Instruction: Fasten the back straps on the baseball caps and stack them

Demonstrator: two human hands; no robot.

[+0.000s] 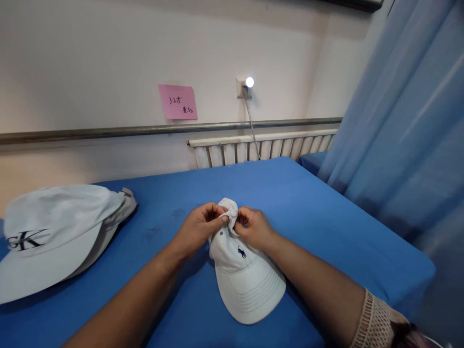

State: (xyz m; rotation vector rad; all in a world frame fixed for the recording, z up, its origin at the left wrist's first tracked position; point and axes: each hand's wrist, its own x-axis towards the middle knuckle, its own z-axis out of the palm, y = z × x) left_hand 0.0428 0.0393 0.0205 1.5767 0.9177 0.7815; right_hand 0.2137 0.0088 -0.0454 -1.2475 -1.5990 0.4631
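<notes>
A white baseball cap (250,285) with a small dark horse-rider logo lies on the blue-covered bed, its brim toward me. The back of its crown is bunched up between my hands. My left hand (203,224) pinches the gathered fabric from the left, thumb and fingers closed on it. From the right, my right hand (255,227) grips the same bunched part with curled fingers. What exactly the fingertips hold at the back of the cap is partly hidden.
At the left lies a pale cap (58,217) with black letters, stacked on a greyish cap (112,220). The blue sheet (326,232) covers the bed. Behind are a radiator (261,145), a rail, a pink note (177,102) and a lit plug. A blue curtain (406,121) hangs right.
</notes>
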